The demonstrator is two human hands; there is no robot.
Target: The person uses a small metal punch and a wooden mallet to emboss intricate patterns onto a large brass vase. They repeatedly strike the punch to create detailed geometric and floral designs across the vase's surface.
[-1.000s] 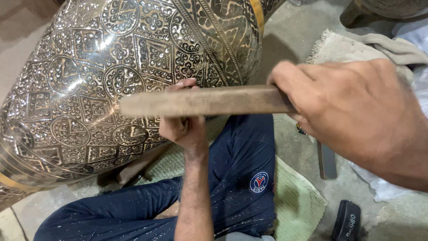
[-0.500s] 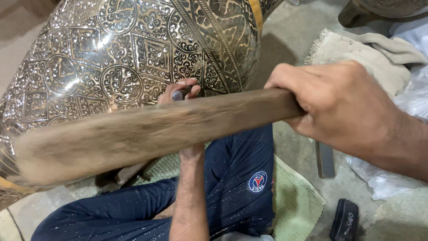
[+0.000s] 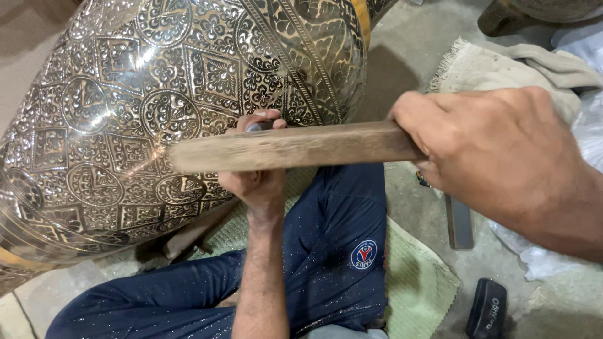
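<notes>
A large engraved metal vessel (image 3: 157, 107) with dense floral and diamond patterns fills the upper left, resting by my lap. My right hand (image 3: 496, 150) grips one end of a wooden mallet stick (image 3: 289, 147) that lies level across the view. My left hand (image 3: 257, 182) is closed around a small dark metal chisel (image 3: 259, 126), whose top end shows above my fingers, held close against the vessel's side. The stick's far end hovers over my left hand and the chisel. The chisel's tip is hidden.
My legs in dark blue trousers (image 3: 339, 251) are crossed on a green mat (image 3: 421, 282). A beige cloth (image 3: 515, 59) lies at upper right, a flat metal bar (image 3: 460, 223) and a black object (image 3: 487, 307) sit on the concrete floor at right.
The wooden stick swung out long toward the left half a second ago and has now come back shorter and level over the chisel. My left hand stays in place.
</notes>
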